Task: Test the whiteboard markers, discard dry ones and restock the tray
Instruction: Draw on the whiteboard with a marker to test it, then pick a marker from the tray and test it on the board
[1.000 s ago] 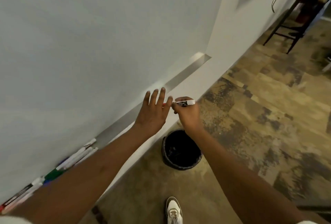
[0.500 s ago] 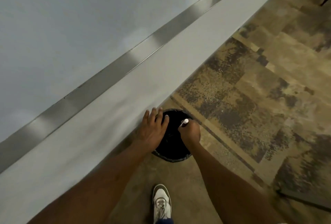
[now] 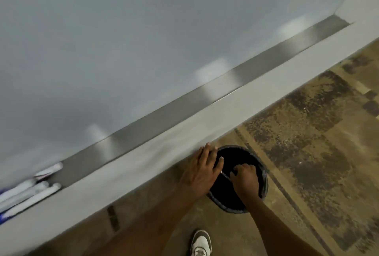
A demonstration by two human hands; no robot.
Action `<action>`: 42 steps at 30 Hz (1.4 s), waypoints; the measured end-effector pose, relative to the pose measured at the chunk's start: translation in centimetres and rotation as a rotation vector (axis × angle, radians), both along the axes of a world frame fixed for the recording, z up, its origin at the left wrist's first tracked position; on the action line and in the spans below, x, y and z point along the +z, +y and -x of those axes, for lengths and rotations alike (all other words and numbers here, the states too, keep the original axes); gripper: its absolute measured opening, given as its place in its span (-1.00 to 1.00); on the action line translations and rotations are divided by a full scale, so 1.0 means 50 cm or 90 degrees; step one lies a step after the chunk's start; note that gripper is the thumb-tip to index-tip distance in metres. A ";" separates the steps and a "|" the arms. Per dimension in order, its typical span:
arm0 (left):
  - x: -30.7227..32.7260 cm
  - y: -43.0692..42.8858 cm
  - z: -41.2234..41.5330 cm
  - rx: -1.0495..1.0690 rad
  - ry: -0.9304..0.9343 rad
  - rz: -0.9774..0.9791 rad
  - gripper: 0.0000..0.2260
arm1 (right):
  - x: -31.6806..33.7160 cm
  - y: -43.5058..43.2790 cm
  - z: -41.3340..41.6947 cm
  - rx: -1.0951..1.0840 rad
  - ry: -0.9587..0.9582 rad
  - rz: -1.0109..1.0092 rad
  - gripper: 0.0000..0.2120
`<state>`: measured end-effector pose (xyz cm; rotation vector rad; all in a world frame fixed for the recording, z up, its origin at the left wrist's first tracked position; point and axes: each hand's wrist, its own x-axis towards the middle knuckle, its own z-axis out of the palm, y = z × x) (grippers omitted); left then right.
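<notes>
My right hand (image 3: 244, 180) is closed on a whiteboard marker (image 3: 225, 175) and holds it over the mouth of a black round trash bin (image 3: 264, 182) on the floor. Only a short piece of the marker with its pale end shows, between my two hands. My left hand (image 3: 202, 170) lies flat over the bin's left rim, fingers stretched out, with nothing in it. Above, a long metal tray (image 3: 184, 104) runs under the whiteboard (image 3: 143, 40). Several blurred markers (image 3: 30, 192) lie at the tray's left end.
A white wall strip (image 3: 143, 159) runs below the tray down to the floor. Patterned brown carpet (image 3: 307, 143) spreads to the right. My white shoe (image 3: 202, 243) stands just in front of the bin.
Both hands dropped from tray height down to the bin, the right one carrying the marker. The marker now points down into the bin. The view swung, so the tray's markers show again.
</notes>
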<state>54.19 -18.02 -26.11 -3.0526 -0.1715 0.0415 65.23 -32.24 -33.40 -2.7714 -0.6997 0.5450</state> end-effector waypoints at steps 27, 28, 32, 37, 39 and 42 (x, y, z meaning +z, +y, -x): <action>0.441 0.264 0.764 0.440 -0.258 -0.090 -0.43 | 0.583 0.498 0.687 0.477 -0.138 -0.591 -0.75; 0.448 0.268 0.798 0.462 -0.248 -0.073 -0.41 | 0.588 0.513 0.715 0.510 -0.117 -0.572 -0.73; 0.462 0.294 0.925 0.535 -0.187 -0.049 -0.34 | 0.603 0.562 0.823 0.617 -0.073 -0.451 -0.69; 0.462 0.321 1.045 0.593 -0.113 -0.013 -0.32 | 0.609 0.597 0.938 0.686 -0.071 -0.344 -0.65; 0.450 0.333 1.086 0.605 -0.089 -0.008 -0.33 | 0.612 0.610 0.974 0.720 -0.092 -0.317 -0.64; 0.435 0.351 1.133 0.618 -0.061 -0.002 -0.33 | 0.614 0.630 1.023 0.776 -0.134 -0.283 -0.68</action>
